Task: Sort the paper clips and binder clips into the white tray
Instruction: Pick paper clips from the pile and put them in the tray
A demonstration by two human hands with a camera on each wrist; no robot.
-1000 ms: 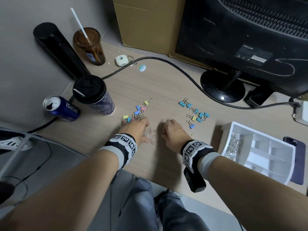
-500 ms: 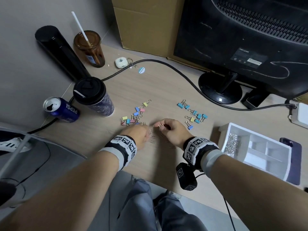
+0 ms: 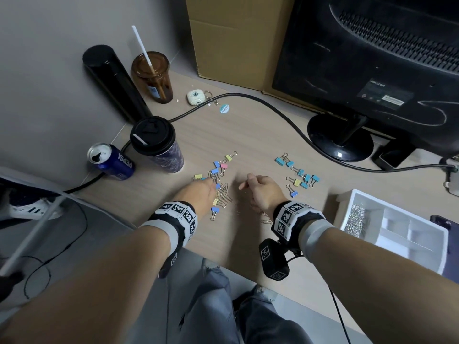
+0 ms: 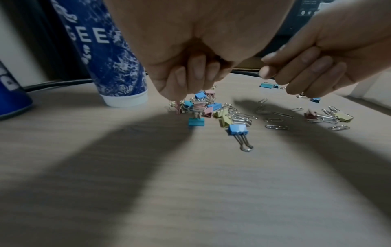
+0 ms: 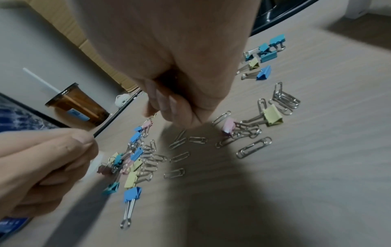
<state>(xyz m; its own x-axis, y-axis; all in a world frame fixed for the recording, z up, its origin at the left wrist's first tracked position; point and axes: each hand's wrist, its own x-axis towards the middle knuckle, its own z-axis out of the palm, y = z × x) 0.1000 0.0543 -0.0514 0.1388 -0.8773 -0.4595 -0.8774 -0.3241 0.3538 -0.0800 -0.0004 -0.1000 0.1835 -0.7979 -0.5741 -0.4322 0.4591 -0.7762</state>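
A heap of coloured binder clips [image 3: 218,170] [image 4: 203,107] [image 5: 129,160] lies mid-desk, with silver paper clips [image 3: 224,197] [image 4: 275,120] [image 5: 180,157] strewn beside it. My left hand [image 3: 212,184] [image 4: 177,95] [image 5: 84,142] curls down onto the heap's left edge, fingertips pinching a binder clip there. My right hand [image 3: 244,183] [image 4: 296,86] [image 5: 169,113] hovers just right of it, fingers curled around a few paper clips. A second group of binder clips [image 3: 300,177] [image 5: 264,53] lies further right. The white tray [image 3: 422,235] sits at the right, paper clips [image 3: 356,219] in its left compartment.
A lidded coffee cup [image 3: 156,145] and a Pepsi can [image 3: 111,162] stand close left of the heap. Behind are a brown tumbler [image 3: 152,75], a black cylinder [image 3: 111,80], a black cable [image 3: 260,105] and the monitor stand [image 3: 340,137]. A phone [image 3: 442,222] lies beyond the tray.
My left hand moved from the loose paper clips up onto the binder clip heap. My right hand lifted off the desk with its fingers curled and shifted slightly right.
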